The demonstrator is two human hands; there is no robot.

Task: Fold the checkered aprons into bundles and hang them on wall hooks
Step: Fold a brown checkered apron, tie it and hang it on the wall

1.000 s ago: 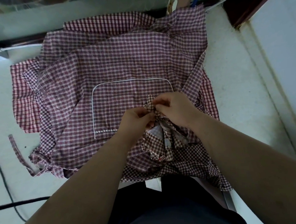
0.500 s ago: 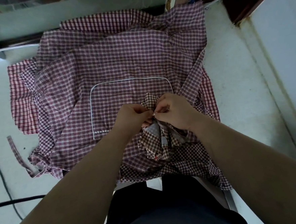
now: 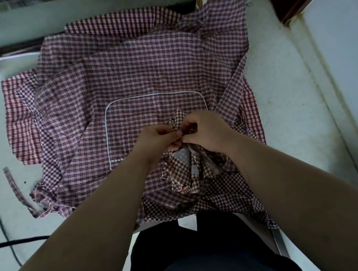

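The left hand (image 3: 158,140) and the right hand (image 3: 208,131) meet, knuckle to knuckle; the fingers (image 3: 175,135) of both hands are curled in tight and pinch the top of a brown checked apron (image 3: 184,173); this apron is scrunched into a small bunch; a little cloth tip (image 3: 178,117) pokes up just past the fingertips; the rest of the bunch fans out under the fingers, on the side near the person; a grey patch of its inside shows just below the left fingers.

Under both hands lies a big purple checked apron (image 3: 137,74), spread flat; it goes far out past the fingers and to both sides of them; its pocket (image 3: 131,128) has a thin white edge and sits right beside the left fingers, partly under that hand; a cloth strap (image 3: 232,89) runs up and away from the right fingers.

A red checked cloth (image 3: 18,125) peeks out from under the big apron, far to the left of the fingers; a loose thin strap (image 3: 14,187) lies there too, nearer the person; a black cable (image 3: 16,242) runs below that; all of it rests on a white table (image 3: 288,106), bare to the right of the right fingers.
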